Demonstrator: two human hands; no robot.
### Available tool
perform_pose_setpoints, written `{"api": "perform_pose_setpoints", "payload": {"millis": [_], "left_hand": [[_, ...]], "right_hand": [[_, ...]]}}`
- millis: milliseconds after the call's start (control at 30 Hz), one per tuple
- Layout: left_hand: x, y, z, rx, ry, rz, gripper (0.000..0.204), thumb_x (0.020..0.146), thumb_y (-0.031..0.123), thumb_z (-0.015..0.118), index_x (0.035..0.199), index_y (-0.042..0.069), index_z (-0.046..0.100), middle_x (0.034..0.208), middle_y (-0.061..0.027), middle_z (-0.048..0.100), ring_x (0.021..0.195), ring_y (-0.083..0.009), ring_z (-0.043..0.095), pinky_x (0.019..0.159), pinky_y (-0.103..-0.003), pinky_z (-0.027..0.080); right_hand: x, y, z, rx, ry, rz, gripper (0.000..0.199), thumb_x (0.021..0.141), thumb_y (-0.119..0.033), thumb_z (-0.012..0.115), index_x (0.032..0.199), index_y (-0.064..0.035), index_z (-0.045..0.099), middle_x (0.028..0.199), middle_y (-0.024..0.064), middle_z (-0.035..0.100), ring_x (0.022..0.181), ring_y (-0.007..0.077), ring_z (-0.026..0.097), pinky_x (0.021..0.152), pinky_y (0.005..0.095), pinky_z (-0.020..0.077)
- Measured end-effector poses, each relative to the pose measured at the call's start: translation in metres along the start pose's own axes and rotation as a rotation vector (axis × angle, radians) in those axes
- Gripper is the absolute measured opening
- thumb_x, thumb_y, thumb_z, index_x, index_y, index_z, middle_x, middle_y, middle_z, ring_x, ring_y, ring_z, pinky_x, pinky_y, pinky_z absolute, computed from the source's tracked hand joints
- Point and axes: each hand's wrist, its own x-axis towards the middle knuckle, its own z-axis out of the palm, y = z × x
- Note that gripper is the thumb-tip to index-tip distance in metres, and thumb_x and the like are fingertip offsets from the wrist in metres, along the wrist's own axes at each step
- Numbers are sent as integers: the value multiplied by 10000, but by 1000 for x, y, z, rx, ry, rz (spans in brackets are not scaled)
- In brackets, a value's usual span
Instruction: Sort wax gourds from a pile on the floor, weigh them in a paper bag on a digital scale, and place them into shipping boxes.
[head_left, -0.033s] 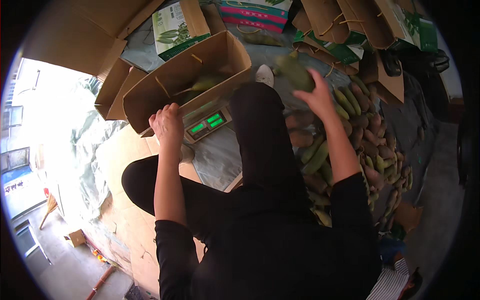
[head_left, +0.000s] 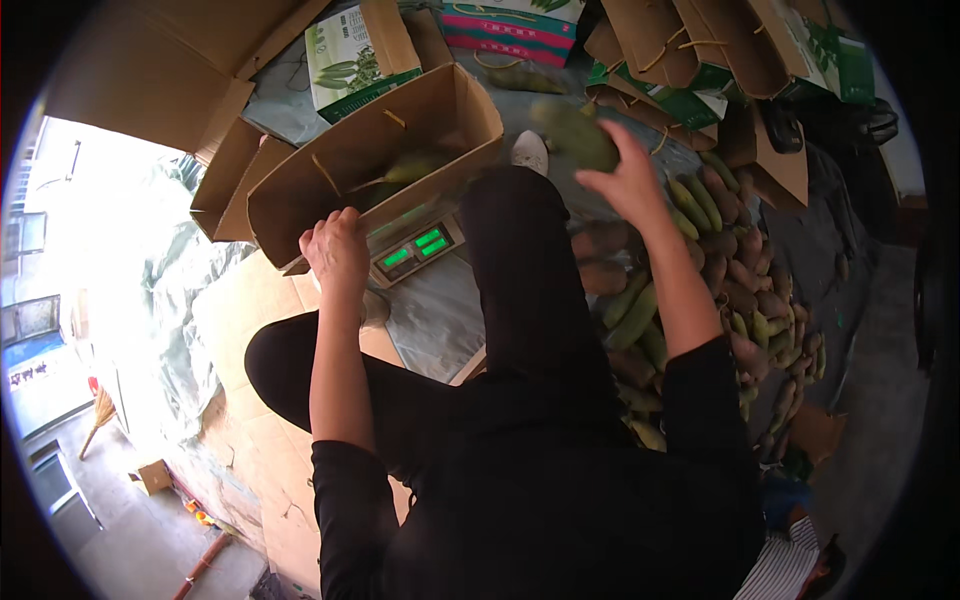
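Little has shifted: the right hand (head_left: 628, 180) still lifts a green fruit (head_left: 574, 133).
Open carton (head_left: 375, 160) sits on the scale (head_left: 415, 250), its rim gripped by the left hand (head_left: 337, 250); the blurred fruit could slip from a loose grasp onto the pile (head_left: 720, 270).

One open cardboard box (head_left: 370, 160), one scale (head_left: 415, 250) — fruits (head_left: 700, 260) beyond counting

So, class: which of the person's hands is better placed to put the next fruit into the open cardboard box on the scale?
Right hand: it already holds a green oblong fruit. Left hand grips the open brown cardboard box.
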Motion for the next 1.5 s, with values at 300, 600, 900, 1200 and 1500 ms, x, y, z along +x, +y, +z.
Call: {"api": "perform_pose_setpoints", "payload": {"millis": [300,600,900,1200,1500], "left_hand": [[0,4,4,8,53,14,52,766,159,598,788,113,602,807,-49,615,841,-250,586,845,-429,384],[1,-2,8,45,85,61,77,749,183,613,799,129,590,839,-35,618,849,-243,589,782,-427,407],[2,5,5,61,54,45,84,748,170,611,809,118,587,828,-32,620,850,-230,594,773,-403,414],[0,5,3,86,20,24,145,757,197,621,882,125,615,879,-29,634,903,-227,591,823,-394,409],[3,5,7,65,60,34,112,765,185,607,854,120,625,844,-45,627,883,-232,593,800,-392,408]], "right_hand": [[60,-142,97,-224,-210,-545,574,569,-211,767,1107,-167,569,1032,75,596,1032,305,522,872,406,436],[63,-121,96,170,-162,-549,327,701,-149,696,1007,-59,625,917,119,638,851,255,617,781,343,487],[9,77,21,325,33,123,260,756,-94,668,1004,-35,617,887,86,647,806,164,617,702,277,495],[-151,207,61,-211,-223,361,206,760,-178,632,900,-26,628,855,141,649,839,272,630,767,361,490],[-154,196,93,-530,-353,387,304,675,-243,691,928,-90,620,992,110,598,980,311,549,802,427,451]]}}
